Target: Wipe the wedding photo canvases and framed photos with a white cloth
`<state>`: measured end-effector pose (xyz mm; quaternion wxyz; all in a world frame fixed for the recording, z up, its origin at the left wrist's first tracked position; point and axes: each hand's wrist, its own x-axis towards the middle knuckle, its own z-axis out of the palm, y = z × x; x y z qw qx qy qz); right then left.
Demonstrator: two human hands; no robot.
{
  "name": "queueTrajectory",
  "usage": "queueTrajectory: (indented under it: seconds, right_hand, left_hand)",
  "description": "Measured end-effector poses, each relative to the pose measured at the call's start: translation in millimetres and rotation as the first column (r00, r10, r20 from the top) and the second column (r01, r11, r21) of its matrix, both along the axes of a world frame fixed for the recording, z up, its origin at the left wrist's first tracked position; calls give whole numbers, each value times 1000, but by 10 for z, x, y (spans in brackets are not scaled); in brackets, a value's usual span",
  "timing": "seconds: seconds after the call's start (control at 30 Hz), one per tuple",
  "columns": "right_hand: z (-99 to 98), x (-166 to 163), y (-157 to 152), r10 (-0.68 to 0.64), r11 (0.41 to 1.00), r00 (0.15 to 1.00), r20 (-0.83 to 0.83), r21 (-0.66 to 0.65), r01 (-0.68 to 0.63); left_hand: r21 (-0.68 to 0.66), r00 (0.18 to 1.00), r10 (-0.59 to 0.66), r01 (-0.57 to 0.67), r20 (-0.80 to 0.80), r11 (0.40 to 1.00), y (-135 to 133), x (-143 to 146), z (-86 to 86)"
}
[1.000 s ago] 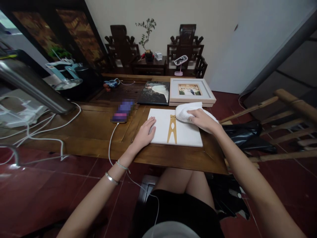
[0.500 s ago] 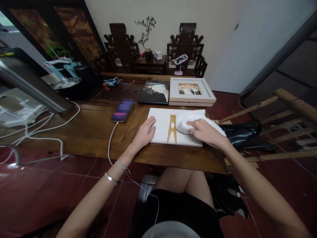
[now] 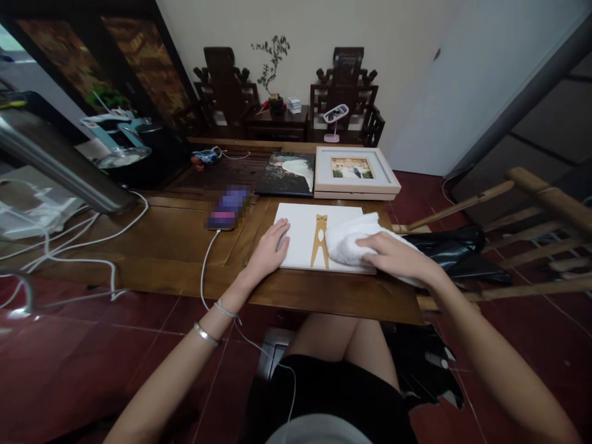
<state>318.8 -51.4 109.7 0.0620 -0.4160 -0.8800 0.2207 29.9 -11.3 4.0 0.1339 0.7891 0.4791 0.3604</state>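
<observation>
A flat white board [image 3: 298,237] lies near the table's front edge, with a tan bear-like long-legged figure [image 3: 320,240] on its middle. My left hand [image 3: 272,246] rests on the board's left edge, fingers stretched out flat and holding nothing. With its fingers closed, my right hand [image 3: 391,254] grips a bunched white towel [image 3: 348,242] and presses it against the right part of the board. The towel covers that side of the board, and its loose end trails past my wrist. Part of my right fingers is hidden by the towel.
Behind the board lie a dark photo panel [image 3: 289,172] and a pale box frame [image 3: 388,179]. A charging phone [image 3: 229,206] sits to the left on the wooden table [image 3: 185,246]. White cables [image 3: 111,237] and a steel cylinder [image 3: 69,160] are further left. A wooden chair [image 3: 550,197] stands right.
My right hand has moved the towel slightly towards me and to the right over the board. My left hand stays on the board's left edge.
</observation>
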Motion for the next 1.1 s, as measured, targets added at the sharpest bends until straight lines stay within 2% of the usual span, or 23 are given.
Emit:
queueTrajectory:
  seconds: [0.2, 0.33, 0.47, 0.53, 0.6, 0.73, 0.8, 0.87, 0.93, 1.0, 1.1]
  right_hand:
    - [-108, -11, 705, -107, 990, 994, -35, 85, 109]
    - [-202, -67, 912, -190, 956, 981, -47, 218, 196]
    - [-349, -176, 746, -271, 908, 962, -29, 323, 266]
    - [-389, -239, 538, -293, 893, 956, 24, 364, 264]
    - [-369, -281, 277, -283, 902, 956, 79, 361, 237]
    - [-141, -250, -231, -147, 974, 978, 147, 193, 117]
    - [-1, -195, -375, -53, 996, 987, 153, 80, 41]
    - [94, -141, -394, 15, 1000, 989, 145, -6, -14]
    - [118, -104, -286, 44, 999, 991, 126, -29, -40]
    - [71, -95, -83, 26, 1000, 994, 104, 9, -27]
    - [-77, -149, 277, -80, 991, 994, 68, 109, 72]
  left_hand:
    - [8, 1000, -7, 7, 4, 1000, 14, -14, -17]
    - [3, 1000, -7, 7, 10, 1000, 15, -17, -12]
    - [2, 1000, -8, 8, 13, 1000, 16, -10, -10]
    - [0, 1000, -5, 5, 9, 1000, 18, -8, -14]
    - [-2, 1000, -2, 2, 3, 1000, 19, -9, -17]
    - [-6, 1000, -6, 6, -4, 1000, 14, -12, -14]
    - [-9, 1000, -8, 7, -6, 1000, 10, -11, -9]
    - [-11, 1000, -4, 4, -3, 1000, 6, -8, -5]
    - [-11, 1000, -1, 1, 2, 1000, 4, -5, -2]
    - [-6, 1000, 0, 1, 6, 1000, 4, -5, 0]
    - [-3, 1000, -5, 5, 2, 1000, 5, -8, 2]
